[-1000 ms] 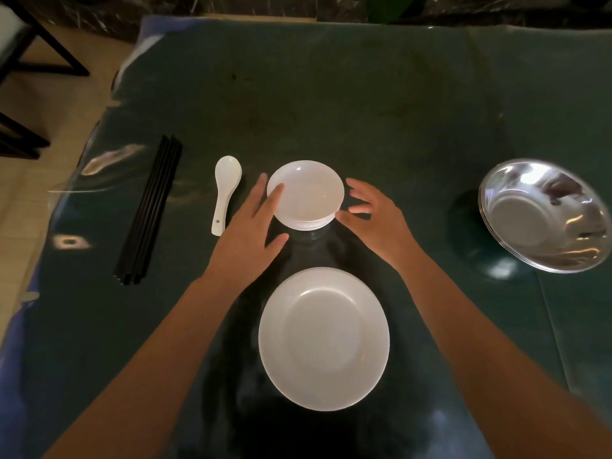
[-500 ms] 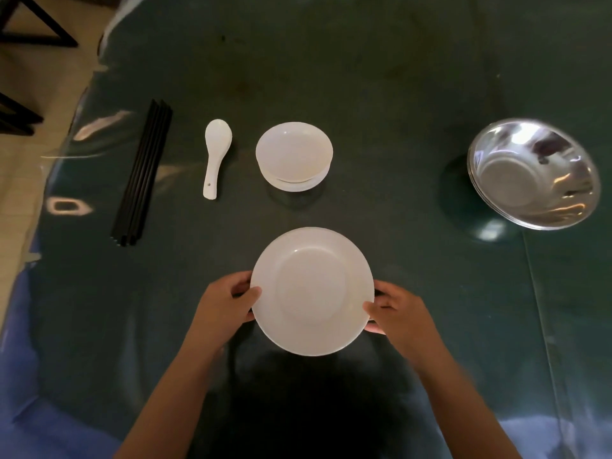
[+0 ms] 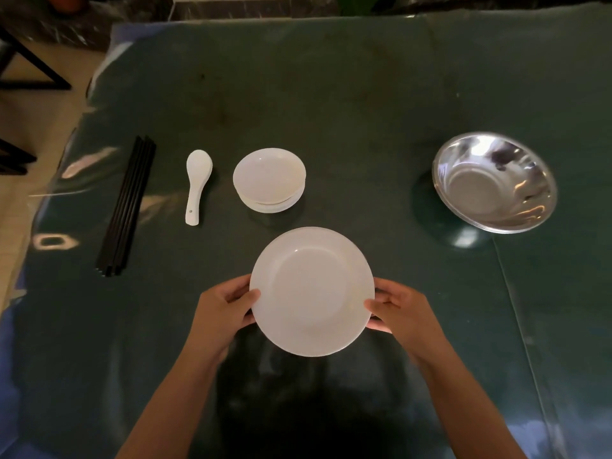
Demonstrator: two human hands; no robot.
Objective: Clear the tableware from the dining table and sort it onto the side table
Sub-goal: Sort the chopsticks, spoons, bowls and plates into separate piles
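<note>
A round white plate is near the front of the dark green table. My left hand grips its left rim and my right hand grips its right rim, thumbs on top. Whether the plate is off the table I cannot tell. Behind it stands a small stack of white saucers. A white ceramic spoon lies to the left of the stack. Several black chopsticks lie bundled further left. A shiny steel bowl sits at the right.
The table's left edge drops to a pale tiled floor, where dark chair legs stand. A dark marble wall base runs behind the table's far edge.
A second ago both hands were at the saucer stack. They drew back and took hold of the plate's rims. Since half a second ago the grip is unchanged; only the view shifted.
</note>
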